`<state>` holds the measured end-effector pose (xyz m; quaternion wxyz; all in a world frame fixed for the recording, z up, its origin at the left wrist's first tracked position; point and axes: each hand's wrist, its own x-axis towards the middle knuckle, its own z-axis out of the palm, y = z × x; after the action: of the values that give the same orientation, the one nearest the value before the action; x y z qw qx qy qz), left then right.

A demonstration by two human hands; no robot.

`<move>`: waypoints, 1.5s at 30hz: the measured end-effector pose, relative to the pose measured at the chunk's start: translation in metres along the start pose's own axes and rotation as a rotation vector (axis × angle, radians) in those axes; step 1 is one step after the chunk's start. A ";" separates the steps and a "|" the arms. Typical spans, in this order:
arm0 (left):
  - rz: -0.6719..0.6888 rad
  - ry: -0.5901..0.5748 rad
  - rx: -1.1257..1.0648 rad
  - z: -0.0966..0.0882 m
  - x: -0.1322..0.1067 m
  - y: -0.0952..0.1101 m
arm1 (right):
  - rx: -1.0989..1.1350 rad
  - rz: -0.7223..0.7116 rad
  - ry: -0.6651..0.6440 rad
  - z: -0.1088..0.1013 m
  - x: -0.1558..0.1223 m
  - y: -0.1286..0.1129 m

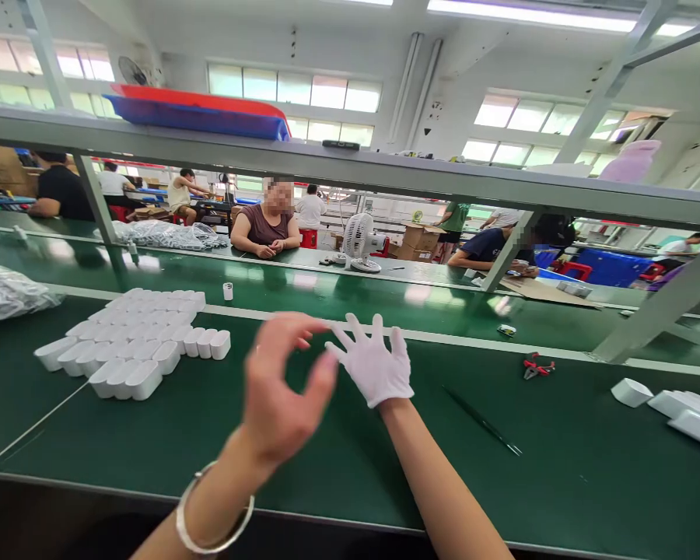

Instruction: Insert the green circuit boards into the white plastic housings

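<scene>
My left hand (285, 389) is bare and raised over the green bench (350, 474), its fingers curved and apart with nothing between them. A light bangle (213, 509) circles that wrist. Just to its right, my right hand (376, 362) wears a white glove (379, 369), palm down or up I cannot tell, with fingers spread and holding nothing. The left fingertips come close to the gloved fingers; whether they touch I cannot tell. Dark tweezers (484, 421) lie on the bench right of the gloved hand. Further off are red-handled pliers (537, 366).
Rows of white rounded cases (134, 334) stand at left, near a plastic bag (8, 292). More white pieces (688, 408) lie at far right. A shelf (385, 167) crosses above, bearing trays (198, 113). A fan (362, 241) and a seated person (267, 222) are opposite.
</scene>
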<state>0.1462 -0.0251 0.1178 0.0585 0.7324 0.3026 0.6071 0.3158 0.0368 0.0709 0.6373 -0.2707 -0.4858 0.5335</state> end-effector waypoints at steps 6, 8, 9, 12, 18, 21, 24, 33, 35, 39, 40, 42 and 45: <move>-0.158 -0.455 0.255 0.094 -0.035 -0.004 | -0.204 -0.130 0.089 -0.016 0.002 -0.009; -0.076 -0.465 0.361 0.107 -0.038 -0.005 | -0.132 -0.120 0.103 -0.023 0.005 -0.006; 0.002 -0.448 0.393 0.110 -0.038 -0.006 | -0.071 -0.100 0.120 -0.027 0.006 -0.003; 0.352 -0.415 0.398 0.113 -0.037 -0.009 | 0.049 -0.041 0.204 -0.037 0.010 0.003; 0.554 -0.544 0.354 0.102 -0.017 -0.034 | -0.537 -0.062 0.285 -0.064 0.010 -0.015; 0.092 -0.595 0.529 0.072 0.007 -0.067 | -0.986 0.053 0.273 -0.084 0.012 -0.029; -0.402 -0.562 0.787 0.038 0.018 -0.102 | -1.199 0.306 0.096 -0.094 0.017 -0.029; -0.651 -0.783 0.514 0.040 -0.012 -0.137 | -1.472 0.431 -0.183 -0.069 0.011 -0.014; -0.610 -0.781 0.427 0.049 -0.015 -0.136 | -1.314 0.303 -0.196 -0.062 0.010 -0.013; -0.614 -0.730 0.334 0.058 -0.018 -0.142 | -1.140 0.170 -0.235 -0.059 0.014 0.007; -0.627 -0.718 0.322 0.059 -0.019 -0.145 | -1.192 0.175 -0.222 -0.062 0.016 0.013; -0.645 -0.702 0.298 0.058 -0.020 -0.152 | -1.299 0.192 -0.178 -0.071 0.017 0.019; -0.646 -0.681 0.267 0.056 -0.021 -0.160 | -1.375 0.226 -0.147 -0.084 0.016 0.017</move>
<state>0.1363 0.1099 0.0131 0.2452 0.7591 0.5535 0.2395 0.3847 0.0708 0.0294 0.2275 -0.6246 -0.7238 0.1852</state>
